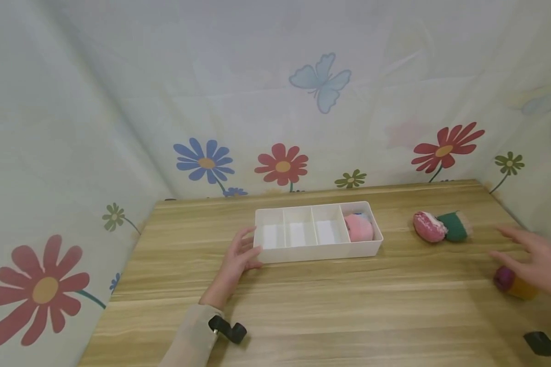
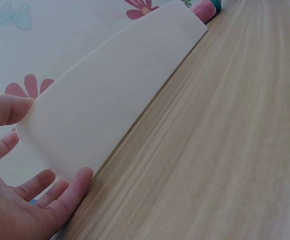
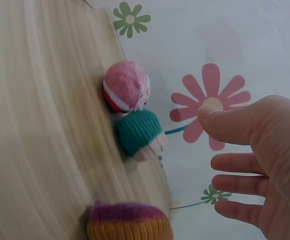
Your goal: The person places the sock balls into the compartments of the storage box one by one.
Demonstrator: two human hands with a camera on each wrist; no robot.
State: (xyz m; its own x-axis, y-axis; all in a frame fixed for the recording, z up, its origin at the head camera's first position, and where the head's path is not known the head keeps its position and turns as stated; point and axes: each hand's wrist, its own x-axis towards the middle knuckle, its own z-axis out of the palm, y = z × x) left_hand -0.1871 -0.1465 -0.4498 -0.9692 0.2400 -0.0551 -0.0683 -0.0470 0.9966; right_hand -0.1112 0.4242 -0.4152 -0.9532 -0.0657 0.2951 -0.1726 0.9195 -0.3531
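Note:
A long white divided box (image 1: 319, 252) lies on the table, its compartments side by side. At its left end my left hand (image 1: 239, 253) holds the corners, thumb and fingers spread around that end; the left wrist view shows the hand (image 2: 30, 200) against the box wall (image 2: 105, 90). In the rightmost compartment sits a pink rolled sock (image 1: 359, 228) with some blue behind it. My right hand (image 1: 539, 260) hovers with extended fingers, holding nothing, over a purple and orange rolled sock (image 1: 514, 283). In the right wrist view that sock (image 3: 130, 222) is apart from the fingers.
Right of the box, a pink and white rolled sock (image 1: 428, 227) touches a green rolled sock (image 1: 454, 227). The wooden table (image 1: 349, 316) meets a flower-printed curtain (image 1: 239, 117) at the back and sides.

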